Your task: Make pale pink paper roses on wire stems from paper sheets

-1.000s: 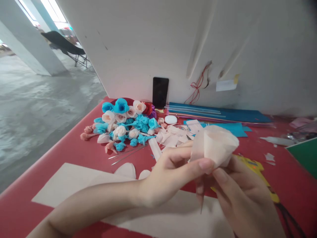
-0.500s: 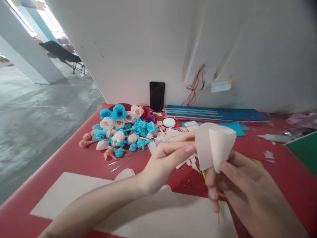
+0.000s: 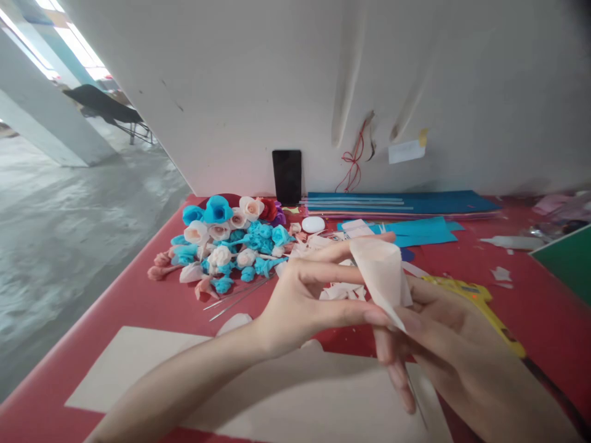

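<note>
A cream paper flower [image 3: 382, 269], rolled into a cone, is between my two hands. My left hand [image 3: 307, 301] grips it from the left, thumb on the near face near the base and forefinger behind the upper edge. My right hand [image 3: 455, 354] pinches the pointed base from the right. A thin wire [image 3: 418, 400] runs down below the base, past the right fingers. Beneath my hands lies a large sheet of cream paper [image 3: 295, 394] on the red table. The yellow glue gun [image 3: 480, 295] rests partly behind my right hand.
Several finished paper flowers [image 3: 231, 240] in blue, cream and pink are heaped at the left, with loose wires [image 3: 240, 298] before them. A black phone [image 3: 287, 177] leans on the wall. Blue paper strips [image 3: 415, 231], paper scraps [image 3: 344, 290] and a white case [image 3: 313, 224] lie behind.
The cone has tilted and moved slightly left. My left thumb has come down onto the paper near its base, pressing the loose flap round. More of the glue gun now shows.
</note>
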Action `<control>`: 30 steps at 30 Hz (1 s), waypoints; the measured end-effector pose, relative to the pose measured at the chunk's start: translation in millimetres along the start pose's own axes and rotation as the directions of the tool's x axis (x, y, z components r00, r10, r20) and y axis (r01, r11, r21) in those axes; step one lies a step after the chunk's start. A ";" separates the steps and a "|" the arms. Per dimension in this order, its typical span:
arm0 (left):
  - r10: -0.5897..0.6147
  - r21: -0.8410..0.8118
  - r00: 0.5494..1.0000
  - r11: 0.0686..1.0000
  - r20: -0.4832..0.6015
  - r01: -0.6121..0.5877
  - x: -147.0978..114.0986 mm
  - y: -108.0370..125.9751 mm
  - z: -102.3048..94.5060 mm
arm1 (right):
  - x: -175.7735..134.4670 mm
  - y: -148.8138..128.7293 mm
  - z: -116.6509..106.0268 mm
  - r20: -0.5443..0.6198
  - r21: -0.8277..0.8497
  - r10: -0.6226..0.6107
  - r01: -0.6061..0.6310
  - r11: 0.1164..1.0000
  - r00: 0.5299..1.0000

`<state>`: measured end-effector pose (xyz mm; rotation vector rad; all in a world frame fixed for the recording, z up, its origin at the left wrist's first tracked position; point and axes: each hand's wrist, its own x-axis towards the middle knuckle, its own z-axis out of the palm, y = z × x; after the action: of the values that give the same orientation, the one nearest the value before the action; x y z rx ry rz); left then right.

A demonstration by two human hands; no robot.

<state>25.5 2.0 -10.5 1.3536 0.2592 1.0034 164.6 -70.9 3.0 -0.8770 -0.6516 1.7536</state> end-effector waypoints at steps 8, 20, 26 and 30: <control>-0.009 0.004 1.000 1.000 0.004 0.009 -0.3 1.1 0.0 | 0.1 -0.8 3.9 -0.048 -0.078 -0.071 0.068 0.995 0.996; 0.318 0.341 0.928 0.865 0.194 -0.367 8.5 7.9 -10.8 | -2.9 1.7 0.4 -0.090 -0.271 -0.143 0.114 0.956 0.986; 0.280 0.438 0.893 0.794 0.351 -0.421 10.2 11.6 -18.4 | -7.8 -11.8 -9.2 -0.060 -0.540 -0.092 0.045 0.840 0.994; 0.253 0.420 0.870 0.796 0.424 -0.436 6.8 9.7 -18.7 | -6.9 -18.1 -21.9 0.126 -0.756 -0.140 0.186 0.628 0.982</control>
<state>12.4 18.7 -4.1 2.0971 -0.0112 1.0129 193.7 -71.0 5.8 -1.2853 -1.5393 1.3026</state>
